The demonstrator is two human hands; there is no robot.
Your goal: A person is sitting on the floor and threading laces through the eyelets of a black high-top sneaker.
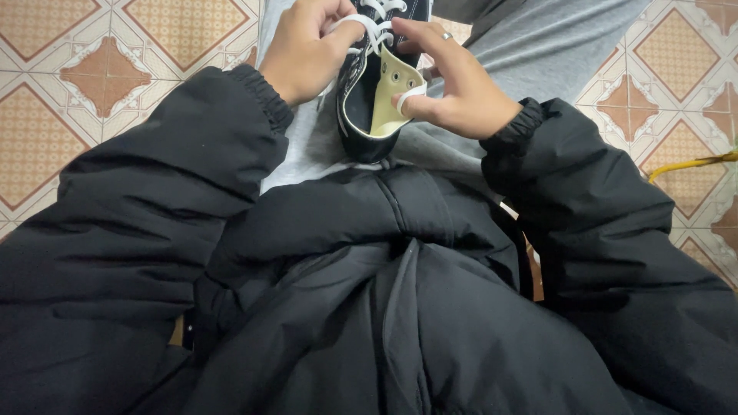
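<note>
Head view: black high-top sneaker [367, 107] rests on the person's lap, on grey trousers [530, 46] | left hand [304, 50] pinches a white shoelace [367, 27] at the eyelets | right hand [453, 81] grips the cream tongue [392, 96], lace looped over the thumb | black puffer jacket [369, 307] | patterned floor tiles [92, 69].

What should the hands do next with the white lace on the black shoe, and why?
Probably pull the white lace snug. The left hand pinches it near the upper eyelets, and the right hand has a strand looped over a finger by the cream flap, which folds outward. The black shoe looks open at the top, so the lacing seems slack there.
</note>
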